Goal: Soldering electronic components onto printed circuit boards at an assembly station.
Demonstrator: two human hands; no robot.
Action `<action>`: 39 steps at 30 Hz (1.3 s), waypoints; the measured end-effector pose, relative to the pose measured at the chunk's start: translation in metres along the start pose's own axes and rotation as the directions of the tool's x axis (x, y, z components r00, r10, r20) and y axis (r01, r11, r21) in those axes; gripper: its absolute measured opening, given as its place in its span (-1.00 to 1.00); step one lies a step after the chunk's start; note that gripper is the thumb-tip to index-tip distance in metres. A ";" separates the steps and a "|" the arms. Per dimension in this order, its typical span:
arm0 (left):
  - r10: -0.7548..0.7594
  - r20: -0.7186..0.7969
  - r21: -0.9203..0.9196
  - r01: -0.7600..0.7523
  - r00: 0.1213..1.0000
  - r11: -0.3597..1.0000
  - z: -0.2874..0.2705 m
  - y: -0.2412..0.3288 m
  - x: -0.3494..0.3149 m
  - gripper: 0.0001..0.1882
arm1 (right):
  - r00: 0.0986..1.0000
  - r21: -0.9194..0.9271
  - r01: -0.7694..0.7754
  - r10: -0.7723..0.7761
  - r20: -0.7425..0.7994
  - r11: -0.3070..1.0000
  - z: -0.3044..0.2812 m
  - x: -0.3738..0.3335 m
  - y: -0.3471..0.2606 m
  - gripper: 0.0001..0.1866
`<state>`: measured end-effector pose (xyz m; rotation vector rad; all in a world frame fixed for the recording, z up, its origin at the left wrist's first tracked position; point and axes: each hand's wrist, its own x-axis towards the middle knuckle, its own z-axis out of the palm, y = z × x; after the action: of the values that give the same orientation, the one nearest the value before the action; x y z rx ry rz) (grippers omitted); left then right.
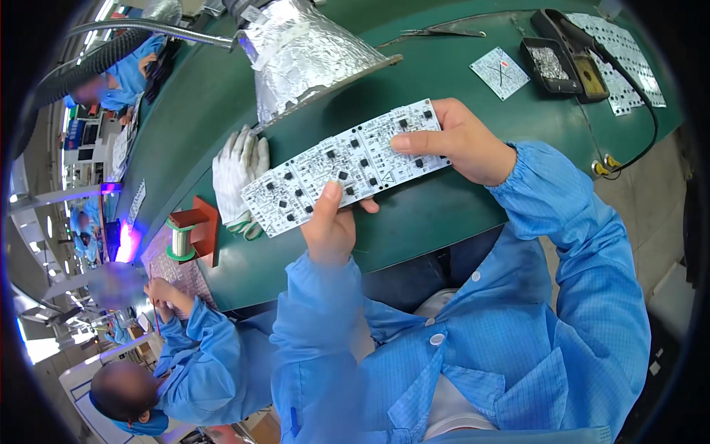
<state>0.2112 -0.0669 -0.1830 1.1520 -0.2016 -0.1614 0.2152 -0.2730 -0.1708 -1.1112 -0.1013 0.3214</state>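
A long white circuit board (347, 164) with small black components is held up over the green bench, tilted so its right end sits higher. My left hand (330, 226) grips its lower edge, thumb on the face and fingers behind. At the right end, my right hand (462, 140) is closed on the board, thumb lying across the top face; its other fingers are hidden behind. White work gloves (240, 174) lie on the bench just past the board's left end.
Above the board hangs a foil-covered hood (307, 59). Left stands a solder wire spool (180, 240) on a reddish holder (207, 222). Far right are tweezers (444, 32), a small board (500, 73), a black tray (549, 65), a soldering iron stand (588, 74) and more boards (629, 66). A co-worker (200, 362) sits at left.
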 end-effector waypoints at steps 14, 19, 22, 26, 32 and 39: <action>0.008 -0.056 0.026 -0.006 0.998 1.000 -0.001 0.005 0.000 -0.72 | 0.999 -0.046 -0.053 0.052 -0.006 0.998 0.002 0.004 0.003 -0.62; -0.019 -0.055 0.019 0.020 0.998 1.000 -0.002 0.006 0.001 -0.73 | 0.999 -0.085 -0.034 0.033 -0.011 0.996 0.004 0.003 0.003 -0.62; -0.015 -0.074 0.033 0.017 0.997 0.999 -0.001 0.006 0.001 -0.74 | 0.999 -0.135 -0.044 0.040 -0.028 0.990 0.004 0.003 0.004 -0.62; 0.007 -0.104 0.052 -0.001 0.995 0.999 0.000 0.006 0.002 -0.75 | 0.999 -0.211 -0.009 0.001 -0.036 0.977 0.005 0.005 0.004 -0.63; 0.000 -0.144 0.088 0.012 0.990 0.996 0.002 0.009 -0.001 -0.78 | 0.998 -0.265 0.034 -0.045 -0.034 0.964 0.006 0.005 0.005 -0.64; 0.012 -0.139 0.088 0.000 0.990 0.996 0.000 0.011 -0.003 -0.80 | 0.996 -0.336 0.073 -0.088 -0.028 0.939 0.010 0.003 0.001 -0.65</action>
<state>0.2085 -0.0623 -0.1732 1.2452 -0.0891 -0.0667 0.2155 -0.2631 -0.1679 -1.4466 -0.1682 0.2109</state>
